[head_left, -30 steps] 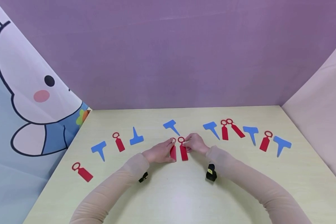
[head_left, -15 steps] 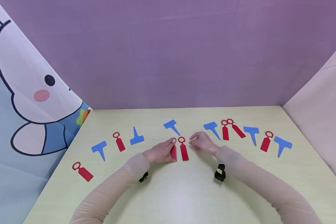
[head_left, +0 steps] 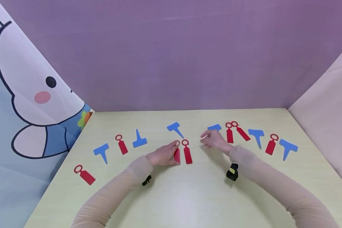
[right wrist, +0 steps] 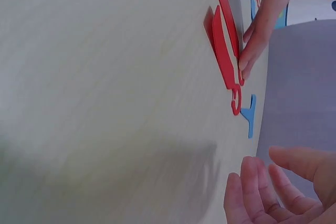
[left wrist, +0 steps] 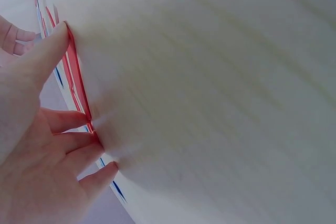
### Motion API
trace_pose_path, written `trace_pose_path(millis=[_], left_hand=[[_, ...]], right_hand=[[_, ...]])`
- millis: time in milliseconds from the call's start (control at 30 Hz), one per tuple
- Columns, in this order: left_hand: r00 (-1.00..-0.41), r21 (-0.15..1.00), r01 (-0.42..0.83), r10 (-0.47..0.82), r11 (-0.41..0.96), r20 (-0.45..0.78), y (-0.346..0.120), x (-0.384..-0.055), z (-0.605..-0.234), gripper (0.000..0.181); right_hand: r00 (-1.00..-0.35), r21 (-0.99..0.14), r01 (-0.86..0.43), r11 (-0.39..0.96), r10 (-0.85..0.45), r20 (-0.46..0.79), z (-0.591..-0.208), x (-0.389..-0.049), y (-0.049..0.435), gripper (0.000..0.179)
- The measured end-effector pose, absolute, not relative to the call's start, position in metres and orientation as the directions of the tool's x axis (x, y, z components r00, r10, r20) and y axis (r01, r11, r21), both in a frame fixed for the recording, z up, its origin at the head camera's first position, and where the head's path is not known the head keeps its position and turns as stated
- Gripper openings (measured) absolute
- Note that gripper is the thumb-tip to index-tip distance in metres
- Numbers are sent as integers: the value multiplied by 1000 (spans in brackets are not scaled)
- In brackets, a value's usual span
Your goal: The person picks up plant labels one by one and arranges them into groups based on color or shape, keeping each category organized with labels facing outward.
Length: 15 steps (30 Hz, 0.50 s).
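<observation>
In the head view my left hand (head_left: 165,155) holds a red ring-topped tag (head_left: 177,155) at the middle of the table. Its thumb is at the tag's lower end and its fingers are near the ring, as the right wrist view shows. Just right of it lies a second red tag (head_left: 188,155), apart from both hands. My right hand (head_left: 216,140) hovers farther right with relaxed fingers and nothing in them. It partly covers a blue T-shaped plant label (head_left: 215,127). Another blue T-shaped label (head_left: 174,127) lies behind the left hand.
On the left lie red tags (head_left: 87,177) and blue labels (head_left: 102,151). On the right are two red tags with rings close together (head_left: 229,135), another red tag (head_left: 270,147) and blue labels (head_left: 288,147). A purple backdrop (head_left: 171,63) rises behind the table.
My right hand has let go of the second red tag and moved away to the right, in front of a blue label. My left hand stays on its tag.
</observation>
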<state>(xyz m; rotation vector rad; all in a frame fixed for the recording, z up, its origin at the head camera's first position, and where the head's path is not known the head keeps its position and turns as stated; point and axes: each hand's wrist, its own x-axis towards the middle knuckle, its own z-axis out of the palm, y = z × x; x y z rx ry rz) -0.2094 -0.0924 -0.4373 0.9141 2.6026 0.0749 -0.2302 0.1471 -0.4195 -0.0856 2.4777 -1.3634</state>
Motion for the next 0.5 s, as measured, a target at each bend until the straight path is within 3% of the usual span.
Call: trace_pose_path(millis=[500], left_hand=[[-718, 164, 598, 616, 784, -325, -92, -210, -438, 83]], right_hand=[[-961, -791, 69, 608, -174, -217, -413, -235, 179, 29]])
